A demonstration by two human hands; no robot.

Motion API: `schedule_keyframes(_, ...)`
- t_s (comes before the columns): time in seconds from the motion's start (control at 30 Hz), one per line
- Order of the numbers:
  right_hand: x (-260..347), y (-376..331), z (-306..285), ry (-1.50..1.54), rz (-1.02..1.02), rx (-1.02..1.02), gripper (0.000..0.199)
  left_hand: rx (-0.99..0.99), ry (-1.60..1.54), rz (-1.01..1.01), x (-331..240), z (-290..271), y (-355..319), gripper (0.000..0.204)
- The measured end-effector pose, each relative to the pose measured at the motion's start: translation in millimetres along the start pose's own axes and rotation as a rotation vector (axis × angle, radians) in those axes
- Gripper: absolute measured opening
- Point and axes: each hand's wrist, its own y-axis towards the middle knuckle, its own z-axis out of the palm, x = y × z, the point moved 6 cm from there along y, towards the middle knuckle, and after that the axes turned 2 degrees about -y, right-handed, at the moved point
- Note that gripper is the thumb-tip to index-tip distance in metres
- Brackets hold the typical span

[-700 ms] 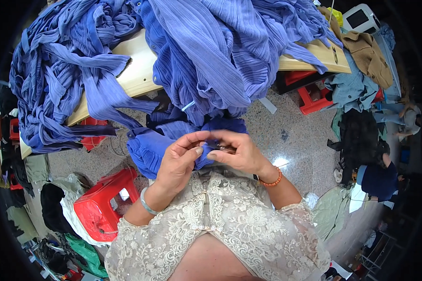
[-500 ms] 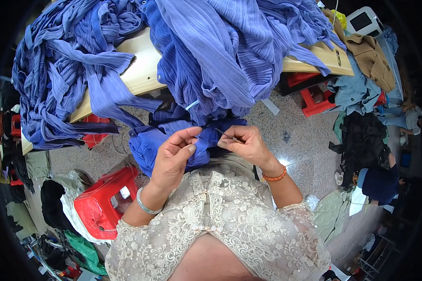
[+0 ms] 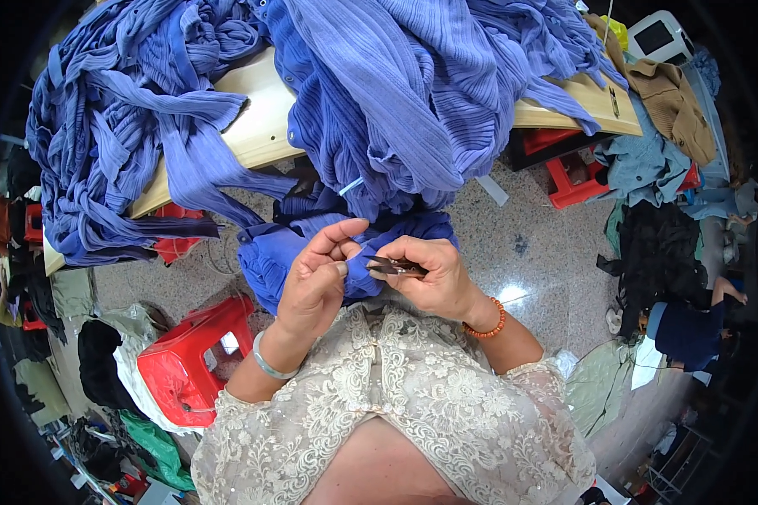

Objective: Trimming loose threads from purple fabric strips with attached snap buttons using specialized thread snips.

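1. The thread snips [image 3: 396, 268] lie roughly level across the view, long axis running left to right, with the pointed end toward the person's left, aimed at the left hand.
2. The snips sit just above the person's lap, in front of the lace top [image 3: 396, 404], touching the fold of blue garment [image 3: 269, 252] held between both hands.
3. The right hand [image 3: 434, 278] is curled palm-down over the snips; its grip is pressed together around them, thumb and fingers closed on the body of the tool. An orange bead bracelet [image 3: 488, 324] rings the wrist.
4. The left hand [image 3: 316, 282] is raised with the palm turned toward the right hand. Its thumb and forefinger pinch a small fold of the blue garment at the snips' tip; the remaining fingers are loosely bent. A pale bangle [image 3: 269, 366] sits on this wrist.
5. The blue garment hangs down from the heap of blue clothes [image 3: 379, 101] on the wooden worktop [image 3: 253, 126] ahead.
6. A red stool [image 3: 185, 362] stands on the floor at the person's left.
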Motion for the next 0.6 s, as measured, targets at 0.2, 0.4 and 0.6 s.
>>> schedule_keyframes(0.2,-21.7,-5.4,-18.2,-0.053,0.162,-0.232,0.010,0.035,-0.133,0.002,-1.8,-1.3,0.3,0.054)
schedule_keyframes(0.4,-7.8,1.7,-3.4,0.282,0.186,-0.008,0.040,0.077,-0.136,0.022,-0.6,-0.7,3.1,0.056)
schedule_keyframes(0.6,-24.7,4.0,-5.8,0.166,0.086,-0.024,0.011,0.063,-0.102,0.058,-8.1,-4.4,3.3,0.057)
